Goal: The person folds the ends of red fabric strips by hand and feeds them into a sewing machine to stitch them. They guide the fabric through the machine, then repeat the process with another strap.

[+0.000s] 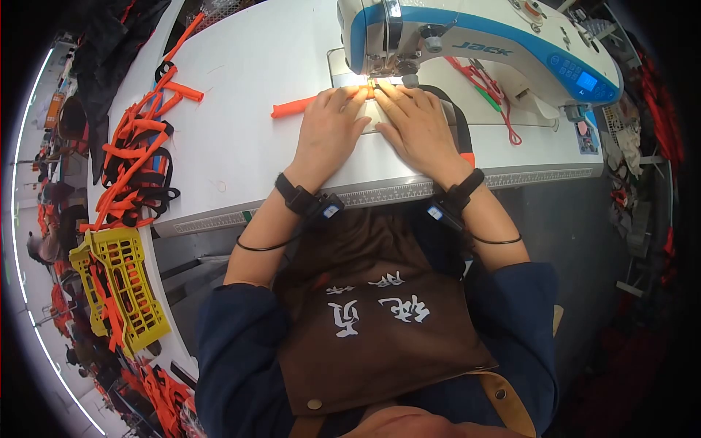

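A person in a brown apron (394, 358) sits at a white table (241, 66), both hands close together under a lit white-and-blue sewing machine (467, 45). Taking the hands as the clock's center, the machine spans twelve to two o'clock. The left hand (330, 128) lies open, palm down, fingers stretched forward over an orange strip (292, 107), which pokes out at nine o'clock and runs beneath the fingers toward the needle area. The right hand (418, 124) is also open and flat, fingers slightly fanned, resting on a dark piece of fabric (461, 131) that curves out at three o'clock; whether any fingertip pinches the cloth cannot be told. Small red and green items (485, 98) lie at two o'clock. Farther off, a tangle of orange and dark strips (133, 171) sits around nine o'clock, and a yellow basket (117, 239) stands at eight.
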